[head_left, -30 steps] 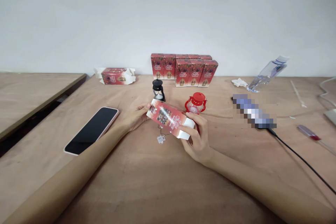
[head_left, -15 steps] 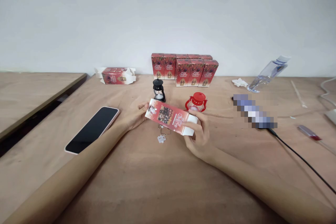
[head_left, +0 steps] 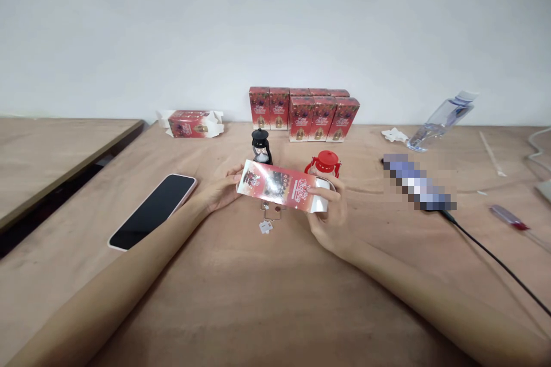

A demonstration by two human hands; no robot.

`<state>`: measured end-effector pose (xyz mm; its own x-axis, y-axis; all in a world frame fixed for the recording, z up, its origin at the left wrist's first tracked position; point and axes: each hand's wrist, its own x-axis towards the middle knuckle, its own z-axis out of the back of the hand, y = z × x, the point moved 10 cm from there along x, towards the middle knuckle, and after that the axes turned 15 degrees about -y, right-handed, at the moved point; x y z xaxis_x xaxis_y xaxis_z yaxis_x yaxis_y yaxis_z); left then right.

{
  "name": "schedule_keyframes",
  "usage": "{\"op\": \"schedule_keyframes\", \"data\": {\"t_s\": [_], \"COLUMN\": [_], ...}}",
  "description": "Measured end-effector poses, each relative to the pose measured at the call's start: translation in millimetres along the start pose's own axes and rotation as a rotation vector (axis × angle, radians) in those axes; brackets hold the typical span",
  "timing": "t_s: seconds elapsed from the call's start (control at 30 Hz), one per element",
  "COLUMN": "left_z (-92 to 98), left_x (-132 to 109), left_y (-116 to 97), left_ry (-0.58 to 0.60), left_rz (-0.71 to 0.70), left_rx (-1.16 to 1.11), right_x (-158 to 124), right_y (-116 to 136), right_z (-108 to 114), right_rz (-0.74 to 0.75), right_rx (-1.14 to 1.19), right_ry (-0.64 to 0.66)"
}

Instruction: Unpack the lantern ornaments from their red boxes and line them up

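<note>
Over the table [head_left: 275,298], at ctr., L hand [head_left: 221,192] grasps the left end of the red Christmas carton [head_left: 275,186]; R hand [head_left: 330,219] grips its right end at the white flap [head_left: 319,204], prob. to keep it steady. Black lantern [head_left: 260,150] and red lantern [head_left: 326,159] stand just beyond, presumably for easy reach.

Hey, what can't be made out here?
In the head view:
Held box: inside, hidden by its printed side.
Black lantern: base, behind the box.
Red lantern: lower part, behind box and right hand.
White scraps: any print, too small to read.
White object: cut off at right edge.
</note>
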<state>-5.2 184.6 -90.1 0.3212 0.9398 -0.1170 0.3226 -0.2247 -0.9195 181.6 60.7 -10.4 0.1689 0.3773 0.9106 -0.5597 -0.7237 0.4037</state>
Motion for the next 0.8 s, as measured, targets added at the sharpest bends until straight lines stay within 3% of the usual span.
{"op": "schedule_keyframes", "data": {"t_s": [0.23,0.37,0.53,0.8], "left_z": [-3.7,-4.7,-1.5,4.9], "left_x": [-3.4,-5.4,-6.7,-5.0], "left_y": [-5.1,-6.6,-2.6,-1.8], "left_ry": [0.014,0.031,-0.051,-0.181], "left_rz": [-0.001,-0.018,-0.022,-0.031], "left_rx": [-0.071,-0.031,0.153,0.129], "right_x": [4.3,2.9,-1.0,-0.7], "right_y": [-8.7,0.7,15.6,5.9], "right_z": [6.4,6.8,2.6,3.1], "right_rz": [-0.053,0.037,0.167,0.099], "right_rx": [0.010,0.056,0.037,-0.006], "right_ry": [-0.019,0.001,0.048,0.031]}}
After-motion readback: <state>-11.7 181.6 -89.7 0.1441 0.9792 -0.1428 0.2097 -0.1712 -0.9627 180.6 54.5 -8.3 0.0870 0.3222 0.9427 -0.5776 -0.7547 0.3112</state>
